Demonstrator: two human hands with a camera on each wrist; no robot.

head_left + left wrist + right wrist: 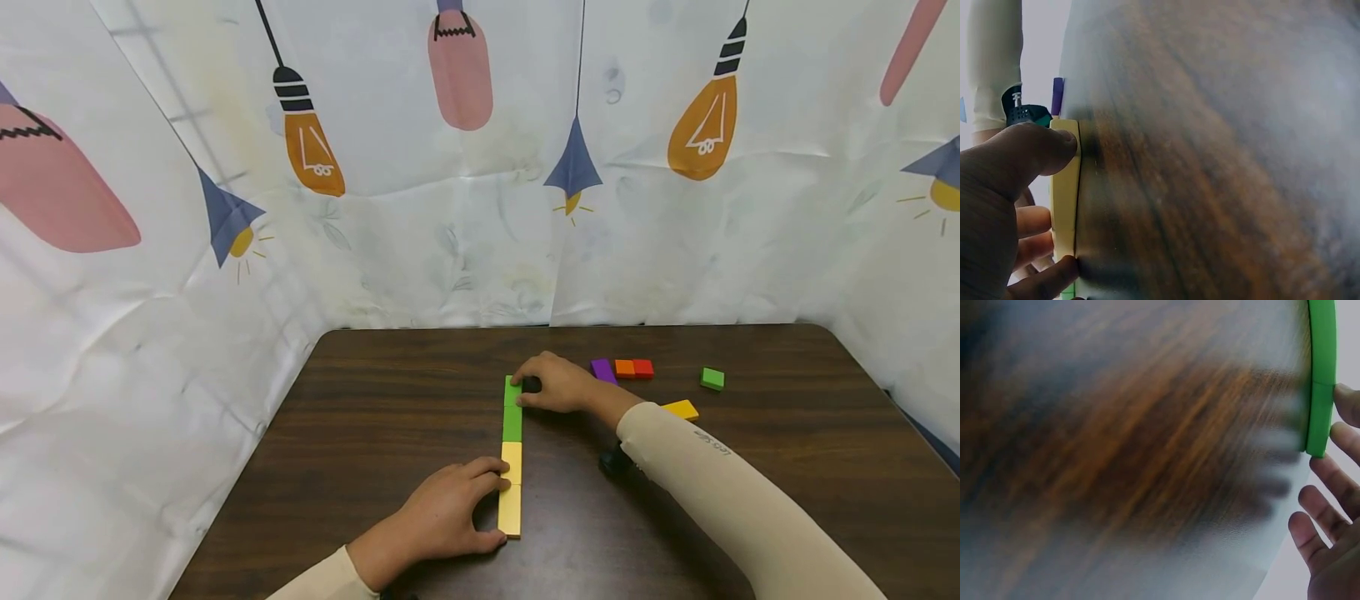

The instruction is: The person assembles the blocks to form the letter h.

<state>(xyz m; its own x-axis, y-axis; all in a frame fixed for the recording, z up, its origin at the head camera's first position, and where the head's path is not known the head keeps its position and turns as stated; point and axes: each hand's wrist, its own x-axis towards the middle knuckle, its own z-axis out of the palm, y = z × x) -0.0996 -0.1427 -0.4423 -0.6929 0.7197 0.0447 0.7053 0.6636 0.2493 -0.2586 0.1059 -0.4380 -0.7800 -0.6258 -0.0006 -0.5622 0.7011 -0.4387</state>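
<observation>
A straight row of flat blocks runs away from the person in the head view: two yellow blocks (510,510) at the near end, two green blocks (512,423) at the far end. My left hand (444,510) lies left of the yellow pair, thumb at its near corner and fingertips along its left side. The left wrist view shows the thumb against a yellow block (1065,194). At the far end, my right hand (558,382) touches the last green block. In the right wrist view its fingertips meet the edge and end of that green block (1320,422).
Beyond the right forearm lie a purple block (603,371), an orange block (625,369), a red block (643,369), a loose green block (712,379) and a partly hidden yellow block (681,410). Patterned white cloth (450,250) hangs behind the dark wooden table (375,400).
</observation>
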